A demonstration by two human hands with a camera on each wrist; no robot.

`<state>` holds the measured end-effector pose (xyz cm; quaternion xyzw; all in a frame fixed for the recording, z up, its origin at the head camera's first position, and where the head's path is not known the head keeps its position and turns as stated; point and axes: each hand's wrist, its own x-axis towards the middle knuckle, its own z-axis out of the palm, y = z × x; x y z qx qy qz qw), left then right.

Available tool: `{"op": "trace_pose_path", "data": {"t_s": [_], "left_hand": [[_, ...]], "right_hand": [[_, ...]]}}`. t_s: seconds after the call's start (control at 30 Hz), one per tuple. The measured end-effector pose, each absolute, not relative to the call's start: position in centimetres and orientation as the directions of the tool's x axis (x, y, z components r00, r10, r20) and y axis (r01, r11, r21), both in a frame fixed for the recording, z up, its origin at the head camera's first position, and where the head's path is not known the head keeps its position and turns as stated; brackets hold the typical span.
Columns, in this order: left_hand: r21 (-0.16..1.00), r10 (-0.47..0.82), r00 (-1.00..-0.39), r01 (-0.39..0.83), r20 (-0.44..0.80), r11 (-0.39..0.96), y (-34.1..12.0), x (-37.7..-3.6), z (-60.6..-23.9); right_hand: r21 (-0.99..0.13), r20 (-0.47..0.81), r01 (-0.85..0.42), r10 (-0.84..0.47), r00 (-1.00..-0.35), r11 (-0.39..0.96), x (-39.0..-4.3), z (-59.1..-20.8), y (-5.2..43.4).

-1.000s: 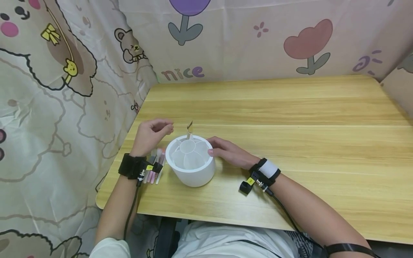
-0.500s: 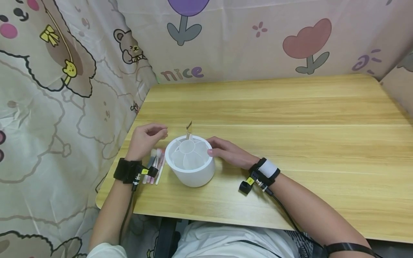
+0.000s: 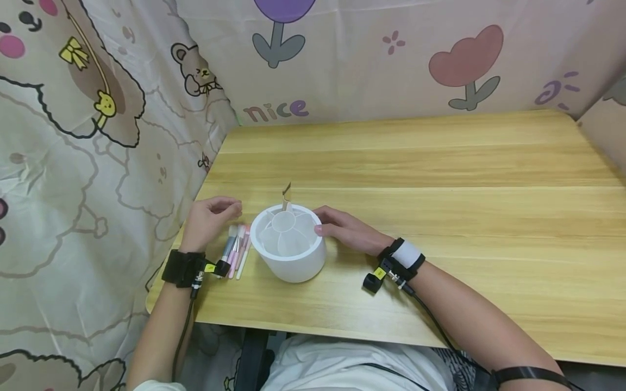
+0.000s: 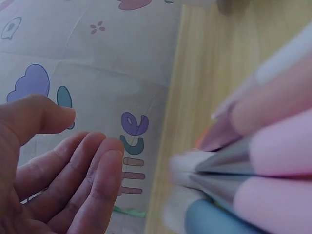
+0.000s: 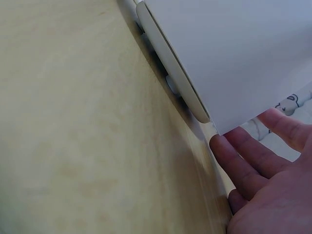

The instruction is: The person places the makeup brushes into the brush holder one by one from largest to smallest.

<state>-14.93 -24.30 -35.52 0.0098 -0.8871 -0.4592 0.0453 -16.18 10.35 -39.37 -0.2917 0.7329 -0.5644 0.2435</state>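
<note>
Back from the holder comes the left hand, loosely curled and empty, over the brushes lying on the counter. One brush stands slotted; right hand rests flat against the holder.

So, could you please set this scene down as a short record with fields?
left hand: holds nothing, fingers loosely curled, above the brushes
right hand: fingers against the side of the white holder
white holder: round, divided into compartments, on the table
single brush: stands upright in a far compartment
brushes: lie side by side on the table, left of the holder
table: light wood
</note>
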Motion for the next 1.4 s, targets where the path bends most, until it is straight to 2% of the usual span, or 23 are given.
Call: {"op": "trace_pose_path", "data": {"t_s": [0.63, 0.93, 1.4], "left_hand": [[0.746, -0.068, -0.997, -0.029, 0.022, 0.666, -25.7, -12.9, -36.2], [0.703, -0.054, -0.998, -0.010, 0.041, 0.711, -26.0, -12.3, -36.9], [0.672, -0.054, -0.998, -0.059, -0.027, 0.738, -26.7, -11.9, -37.0]], "right_hand": [[-0.969, -0.028, -0.154, -0.708, -0.705, 0.192, -16.1, -39.4, 10.3], [-0.967, -0.029, -0.160, -0.704, -0.710, 0.201, -16.2, -39.7, 10.5], [-0.967, -0.022, -0.164, -0.702, -0.712, 0.197, -16.2, -39.5, 10.5]]}}
